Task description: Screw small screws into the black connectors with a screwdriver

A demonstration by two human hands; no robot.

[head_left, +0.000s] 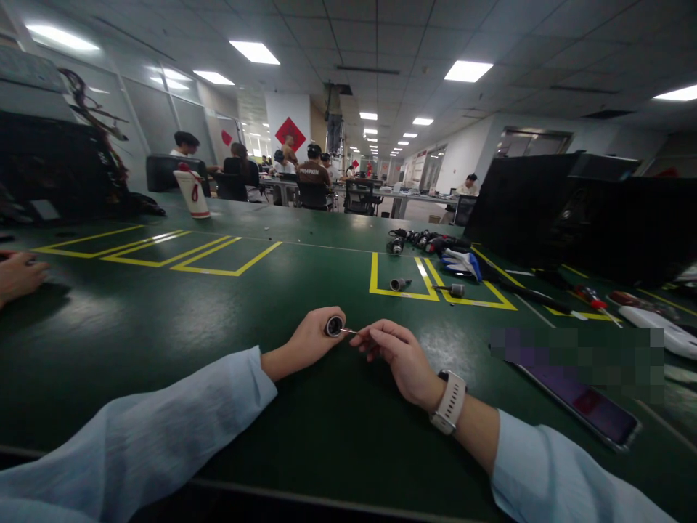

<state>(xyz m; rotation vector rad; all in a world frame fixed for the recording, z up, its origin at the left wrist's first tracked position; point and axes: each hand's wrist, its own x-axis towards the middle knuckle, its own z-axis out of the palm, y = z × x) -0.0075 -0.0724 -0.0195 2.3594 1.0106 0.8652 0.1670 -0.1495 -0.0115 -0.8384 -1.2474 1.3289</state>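
Note:
My left hand is wrapped round a dark cylindrical part, whose round open end faces me. From the right, my right hand pinches a thin metal rod, and the rod's far end meets the rim of the cylinder. Both hands are just above the green table. Beyond them, a small metal cylindrical part lies inside a yellow taped box, and a similar part with a thin shaft lies by the box to its right.
A phone lies at the right. Behind are blue-white gloves, dark cabled parts and a red screwdriver. A paper cup stands back left. Another person's hand is at the left edge.

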